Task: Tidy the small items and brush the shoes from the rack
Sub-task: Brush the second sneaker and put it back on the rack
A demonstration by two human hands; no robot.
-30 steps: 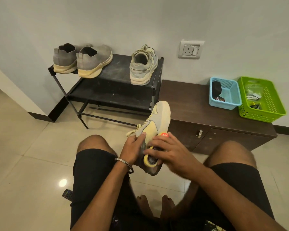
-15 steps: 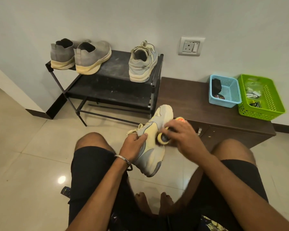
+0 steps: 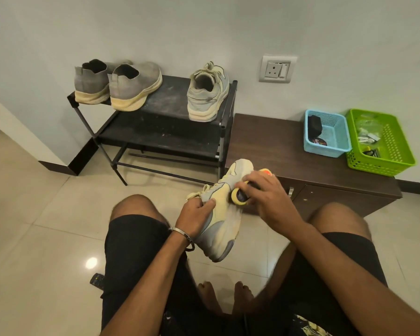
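Note:
A pale yellow and grey sneaker [image 3: 222, 224] is held between my knees, toe pointing away. My left hand [image 3: 195, 214] grips its laced side near the collar. My right hand [image 3: 264, 197] is closed around a small yellow and orange brush [image 3: 239, 196], which presses on the sneaker's upper near the toe. Its matching sneaker [image 3: 207, 93] stands on the top shelf of the black shoe rack [image 3: 170, 132], beside a pair of grey slip-on shoes [image 3: 118, 84] at the left.
A low dark wooden cabinet [image 3: 277, 151] stands right of the rack, carrying a blue basket [image 3: 337, 146] and a green basket [image 3: 393, 151] with small items. A remote control [image 3: 97, 280] lies on the tiled floor by my left thigh. A wall socket [image 3: 278, 68] is above the cabinet.
My right hand has carried the brush from the sneaker's heel end up toward the toe. The sneaker has tilted slightly; my left hand keeps its hold.

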